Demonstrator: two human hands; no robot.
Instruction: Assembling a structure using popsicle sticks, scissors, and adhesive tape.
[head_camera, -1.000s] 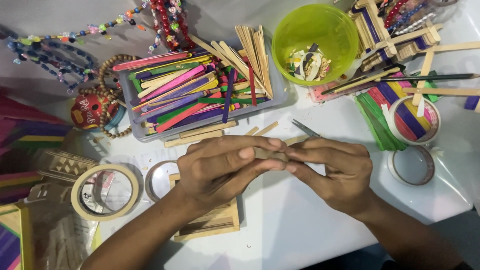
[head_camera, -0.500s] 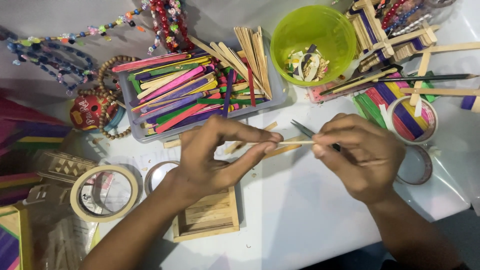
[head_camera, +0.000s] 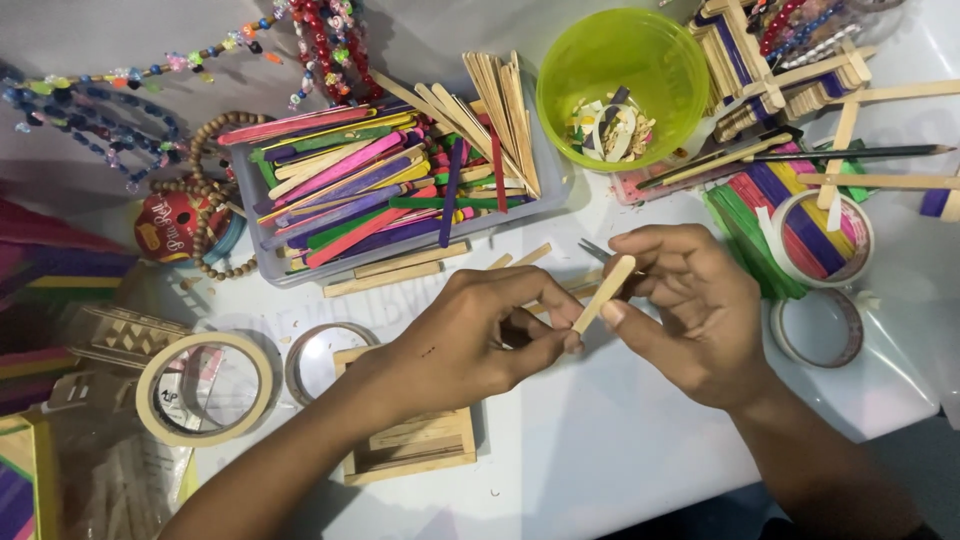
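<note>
Over the white table, my left hand (head_camera: 480, 335) pinches the lower end of a short plain wooden stick (head_camera: 606, 290). The stick is tilted, its upper end to the right. My right hand (head_camera: 695, 310) is closed beside it, with the thumb against the stick's middle. That hand also grips a small metal cutting tool (head_camera: 593, 248), whose pointed tips stick out to the left of the fingers. A small frame of wooden sticks (head_camera: 410, 452) lies on the table under my left wrist.
A grey tray (head_camera: 262, 245) of coloured sticks sits behind the hands. A green bowl (head_camera: 560, 60) with scraps stands at the back right. Tape rolls lie left (head_camera: 150, 400) and right (head_camera: 862, 232). Bead strings (head_camera: 215, 255), a pencil (head_camera: 850, 153) and stick models crowd the edges.
The hands, pressed together a second ago, have drawn apart. The stick has turned from lying level between them to tilting upward.
</note>
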